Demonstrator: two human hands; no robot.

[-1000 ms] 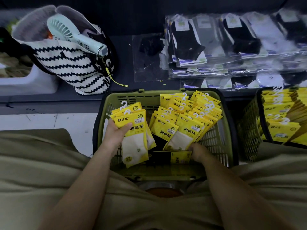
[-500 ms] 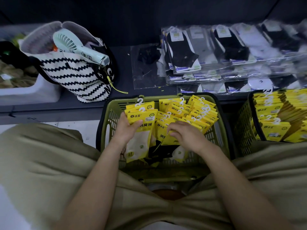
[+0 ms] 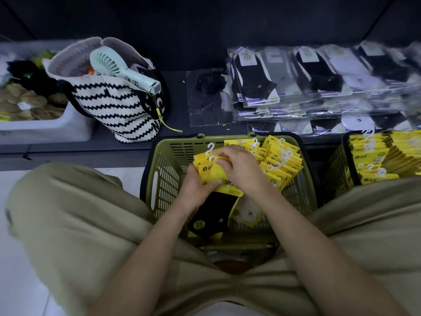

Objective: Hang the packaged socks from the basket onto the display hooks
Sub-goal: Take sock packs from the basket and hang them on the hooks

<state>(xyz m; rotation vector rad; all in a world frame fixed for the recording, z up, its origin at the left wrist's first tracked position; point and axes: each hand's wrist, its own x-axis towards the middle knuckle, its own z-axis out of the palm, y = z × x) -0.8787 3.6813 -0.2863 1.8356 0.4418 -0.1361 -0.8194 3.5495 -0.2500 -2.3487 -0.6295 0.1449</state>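
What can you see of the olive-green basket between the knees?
The olive-green basket looks plastic, with lattice walls, a slotted far wall and a black band round the rim. It stands upright between the person's knees, before the dark ledge. Yellow sock packs with white hooks stand stacked in its right half. The left hand and right hand hold a bunch of those packs over its middle.

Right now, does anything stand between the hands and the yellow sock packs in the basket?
Nothing visible: the left hand and right hand both grip a bundle of packs above the basket. No display hooks in view.
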